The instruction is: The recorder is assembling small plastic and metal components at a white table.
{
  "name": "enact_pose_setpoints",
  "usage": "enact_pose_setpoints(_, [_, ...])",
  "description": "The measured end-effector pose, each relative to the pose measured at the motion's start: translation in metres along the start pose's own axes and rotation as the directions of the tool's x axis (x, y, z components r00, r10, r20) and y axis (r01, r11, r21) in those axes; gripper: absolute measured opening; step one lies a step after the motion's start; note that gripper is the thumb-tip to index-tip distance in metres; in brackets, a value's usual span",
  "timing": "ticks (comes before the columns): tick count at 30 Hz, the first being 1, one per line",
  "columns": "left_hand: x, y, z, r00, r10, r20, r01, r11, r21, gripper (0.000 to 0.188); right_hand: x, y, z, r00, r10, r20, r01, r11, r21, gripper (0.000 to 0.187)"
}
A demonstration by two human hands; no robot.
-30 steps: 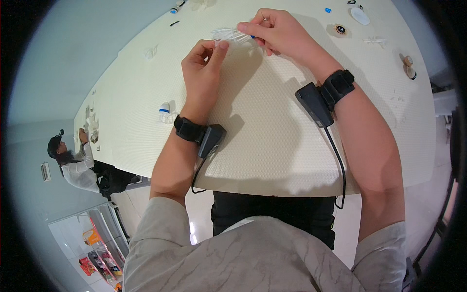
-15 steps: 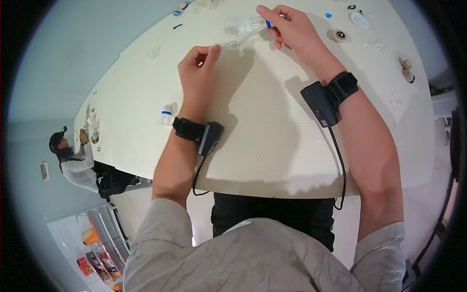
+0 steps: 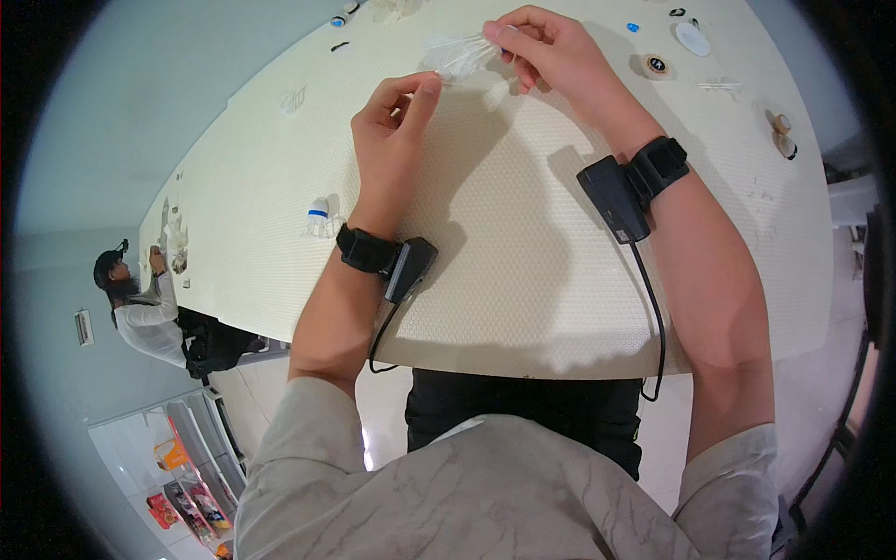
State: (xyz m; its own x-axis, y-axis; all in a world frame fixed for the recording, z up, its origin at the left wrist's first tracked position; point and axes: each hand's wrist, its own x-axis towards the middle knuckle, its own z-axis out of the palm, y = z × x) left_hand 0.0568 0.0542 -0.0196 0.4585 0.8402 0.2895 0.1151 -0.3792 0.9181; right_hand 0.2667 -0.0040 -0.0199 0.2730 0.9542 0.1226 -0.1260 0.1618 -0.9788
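Observation:
A white feather shuttlecock [image 3: 459,58] is held above the far part of the table, its skirt fanning out toward the left. My right hand [image 3: 549,47] is closed around the base end, which the fingers mostly hide. With thumb and forefinger pinched together, my left hand [image 3: 397,117] meets the near edge of the skirt. Another shuttlecock [image 3: 318,213], with a white head and a blue band, lies on the table beside my left wrist.
Toward the far right lie a round dark-centred piece [image 3: 656,65], a white oval disc [image 3: 692,38], a small blue piece [image 3: 633,28] and thin white sticks [image 3: 720,86]. At the table's far left edge a person [image 3: 149,308] works among small items. Black wrist devices trail cables.
The held shuttlecock has turned and shifted slightly left, so its quills show and its blue band is mostly covered. My left hand has moved a little right and away from me.

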Motion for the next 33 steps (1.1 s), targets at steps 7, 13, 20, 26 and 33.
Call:
enact_pose_setpoints(7, [-0.004, 0.006, 0.009, 0.994, -0.112, 0.004, 0.111, 0.993, 0.045, 0.024, -0.004, -0.008, 0.006, 0.995, 0.091, 0.036, -0.089, 0.995, -0.046, 0.023])
enact_pose_setpoints(13, [-0.005, 0.012, 0.012, 0.992, -0.118, -0.051, 0.117, 0.993, -0.014, 0.027, -0.005, -0.006, 0.007, 0.996, 0.058, 0.061, -0.053, 0.995, -0.086, 0.02])
enact_pose_setpoints(20, [-0.002, 0.004, 0.009, 0.992, -0.118, -0.052, 0.117, 0.993, -0.011, 0.028, -0.006, -0.005, 0.006, 0.997, 0.037, 0.071, -0.027, 0.991, -0.128, 0.019])
enact_pose_setpoints(26, [-0.001, 0.003, 0.006, 0.991, -0.105, -0.077, 0.1, 0.993, -0.068, 0.024, -0.005, -0.003, 0.006, 0.999, 0.002, 0.051, 0.006, 0.988, -0.155, 0.02])
enact_pose_setpoints(33, [0.017, -0.016, -0.029, 0.99, -0.069, -0.121, 0.056, 0.992, -0.111, 0.018, 0.007, 0.007, -0.012, 0.978, -0.089, -0.191, 0.093, 0.996, 0.014, 0.018])
